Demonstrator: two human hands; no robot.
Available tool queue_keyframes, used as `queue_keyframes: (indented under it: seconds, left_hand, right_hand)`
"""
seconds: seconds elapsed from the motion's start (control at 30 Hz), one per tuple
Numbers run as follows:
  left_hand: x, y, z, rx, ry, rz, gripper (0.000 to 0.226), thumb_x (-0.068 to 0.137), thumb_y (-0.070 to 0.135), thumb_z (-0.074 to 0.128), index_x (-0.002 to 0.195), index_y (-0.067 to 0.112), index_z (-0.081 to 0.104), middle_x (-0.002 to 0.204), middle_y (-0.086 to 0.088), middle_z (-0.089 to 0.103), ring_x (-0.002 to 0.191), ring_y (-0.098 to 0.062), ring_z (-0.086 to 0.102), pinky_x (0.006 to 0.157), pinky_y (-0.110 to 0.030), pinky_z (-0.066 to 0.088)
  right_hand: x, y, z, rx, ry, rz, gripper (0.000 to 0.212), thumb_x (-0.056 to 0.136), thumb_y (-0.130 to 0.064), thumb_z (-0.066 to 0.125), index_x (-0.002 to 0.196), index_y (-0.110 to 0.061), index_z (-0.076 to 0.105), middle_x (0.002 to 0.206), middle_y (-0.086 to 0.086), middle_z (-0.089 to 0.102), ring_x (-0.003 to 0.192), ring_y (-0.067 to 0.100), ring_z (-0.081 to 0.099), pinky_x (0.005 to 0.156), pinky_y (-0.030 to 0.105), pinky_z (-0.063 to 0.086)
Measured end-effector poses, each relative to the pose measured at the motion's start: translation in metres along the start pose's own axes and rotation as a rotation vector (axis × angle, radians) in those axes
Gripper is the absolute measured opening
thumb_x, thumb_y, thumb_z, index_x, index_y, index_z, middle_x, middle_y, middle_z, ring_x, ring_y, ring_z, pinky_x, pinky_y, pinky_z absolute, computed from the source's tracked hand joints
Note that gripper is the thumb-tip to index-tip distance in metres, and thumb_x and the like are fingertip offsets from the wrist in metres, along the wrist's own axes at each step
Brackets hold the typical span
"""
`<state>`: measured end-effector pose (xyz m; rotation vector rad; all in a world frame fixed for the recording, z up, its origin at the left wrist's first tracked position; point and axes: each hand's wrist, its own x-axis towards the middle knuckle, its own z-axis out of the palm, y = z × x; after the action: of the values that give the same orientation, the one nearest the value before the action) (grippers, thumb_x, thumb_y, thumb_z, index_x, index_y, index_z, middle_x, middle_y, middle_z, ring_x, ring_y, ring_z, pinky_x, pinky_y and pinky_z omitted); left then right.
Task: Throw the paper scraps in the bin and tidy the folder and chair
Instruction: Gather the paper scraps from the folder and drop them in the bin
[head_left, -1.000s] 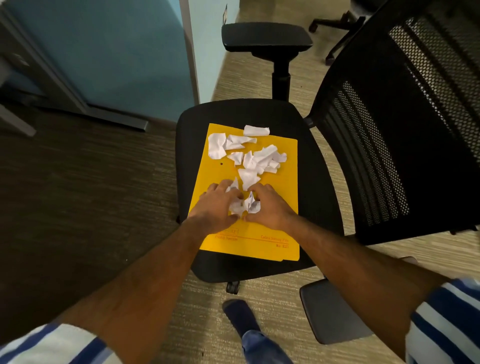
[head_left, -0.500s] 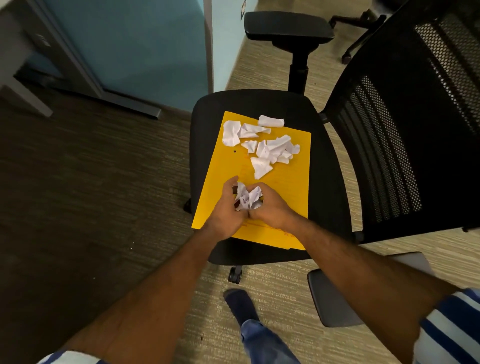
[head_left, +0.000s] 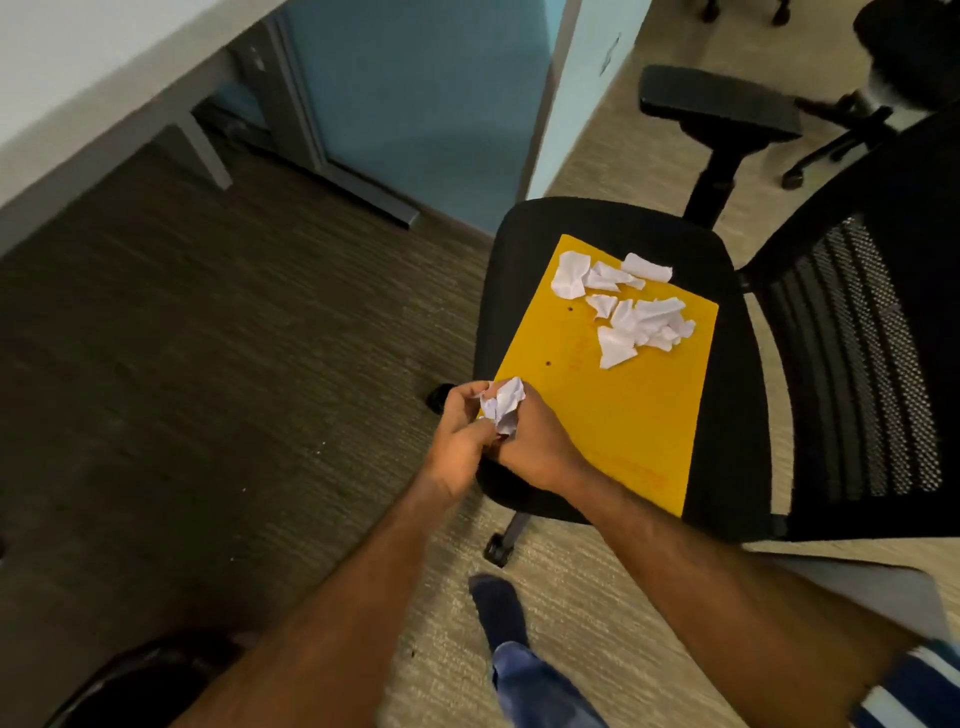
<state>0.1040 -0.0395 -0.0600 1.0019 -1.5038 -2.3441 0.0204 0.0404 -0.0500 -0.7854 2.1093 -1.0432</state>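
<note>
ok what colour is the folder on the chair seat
The folder is a bright orange-yellow, lying flat on the black chair seat; the head view shows it clearly.

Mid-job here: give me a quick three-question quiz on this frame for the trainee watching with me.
1. True or false: every paper scrap has been lifted off the yellow folder.
2. What do the left hand and right hand hold together? A) a pen B) crumpled paper scraps C) the folder
3. Fill in: the folder lies on the ___ of the black office chair.

Key:
1. False; loose scraps remain on the folder's far end.
2. B; the crumpled wad is bunched between both hands, at the folder's near left corner.
3. Seat.
</note>
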Motion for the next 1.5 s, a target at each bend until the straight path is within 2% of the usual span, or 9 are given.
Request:
queue_keyframes:
  seconds: [0.2,0.37,0.57,0.7,0.87,0.97,1.27,1.37,1.5]
  left_hand:
    - [-0.041,-0.013,-0.067,-0.013,0.192,0.028,0.044,0.070,0.045,0.073,0.107,0.030,0.054,0.105,0.001,0.067,0.096,-0.011,0.067,0.077,-0.026,0.055]
    - [-0.083,-0.035,-0.130,-0.179,0.396,0.031,0.011,0.093,0.020,0.061,0.104,0.022,0.060,0.094,-0.002,0.067,0.085,-0.011,0.065,0.072,-0.025,0.053]
    - [-0.143,-0.055,-0.191,-0.401,0.658,0.006,0.015,0.097,0.013,0.052,0.109,0.014,0.062,0.092,-0.005,0.068,0.080,-0.014,0.065,0.068,-0.022,0.054]
    - [-0.189,-0.069,-0.233,-0.469,0.860,-0.075,0.016,0.094,0.009,0.053,0.087,0.013,0.067,0.081,-0.006,0.069,0.071,-0.016,0.064,0.061,-0.022,0.053]
    - [-0.254,-0.103,-0.281,-0.617,1.155,-0.265,0.020,0.088,0.013,0.058,0.101,0.000,0.067,0.102,-0.021,0.070,0.091,-0.035,0.068,0.085,-0.043,0.056]
    - [-0.291,-0.126,-0.303,-0.684,1.202,-0.321,0.019,0.089,0.017,0.058,0.100,0.004,0.067,0.107,-0.026,0.069,0.100,-0.041,0.067,0.094,-0.057,0.052]
    - [-0.365,-0.175,-0.361,-0.757,1.183,-0.410,0.020,0.094,0.027,0.055,0.094,0.008,0.064,0.091,-0.013,0.065,0.076,-0.027,0.061,0.075,-0.037,0.051]
    - [-0.376,-0.184,-0.376,-0.702,1.143,-0.429,0.037,0.097,0.034,0.049,0.122,0.008,0.059,0.103,-0.010,0.061,0.089,-0.027,0.059,0.087,-0.041,0.052]
    - [-0.388,-0.195,-0.387,-0.699,1.155,-0.443,0.026,0.097,0.028,0.052,0.113,0.009,0.060,0.081,-0.010,0.057,0.072,-0.022,0.055,0.061,-0.028,0.043]
  right_hand:
    - [-0.013,-0.033,0.075,-0.117,-0.164,-0.116,0.044,0.074,-0.009,0.068,0.115,-0.011,0.054,0.109,0.009,0.060,0.100,0.016,0.063,0.082,0.035,0.054]
    - [-0.036,-0.054,0.147,-0.297,-0.259,-0.188,0.052,0.077,-0.010,0.066,0.125,-0.012,0.048,0.120,0.007,0.048,0.106,0.020,0.057,0.086,0.036,0.052]
    - [-0.073,-0.077,0.236,-0.346,-0.335,-0.246,0.049,0.078,-0.009,0.065,0.125,-0.012,0.053,0.117,0.006,0.048,0.102,0.022,0.057,0.081,0.033,0.051]
    - [-0.102,-0.091,0.294,-0.291,-0.426,-0.268,0.048,0.075,-0.005,0.067,0.122,-0.010,0.058,0.113,0.010,0.050,0.100,0.024,0.059,0.084,0.036,0.051]
    - [-0.145,-0.092,0.369,-0.375,-0.608,-0.220,0.039,0.078,-0.011,0.067,0.116,-0.006,0.063,0.117,0.014,0.057,0.106,0.028,0.059,0.091,0.034,0.049]
    - [-0.170,-0.088,0.411,-0.426,-0.733,-0.229,0.032,0.078,-0.020,0.065,0.109,-0.011,0.067,0.109,0.013,0.069,0.103,0.028,0.064,0.086,0.036,0.051]
    - [-0.220,-0.064,0.492,-0.487,-0.924,-0.216,0.047,0.079,-0.036,0.065,0.122,-0.021,0.057,0.124,0.010,0.061,0.113,0.028,0.060,0.095,0.040,0.051]
    - [-0.217,-0.058,0.497,-0.459,-0.936,-0.188,0.058,0.079,-0.026,0.070,0.133,-0.015,0.051,0.133,0.011,0.057,0.123,0.028,0.054,0.104,0.038,0.044]
    - [-0.202,-0.048,0.490,-0.511,-0.904,-0.162,0.058,0.075,-0.008,0.066,0.132,-0.008,0.051,0.131,0.014,0.058,0.122,0.030,0.054,0.100,0.031,0.044]
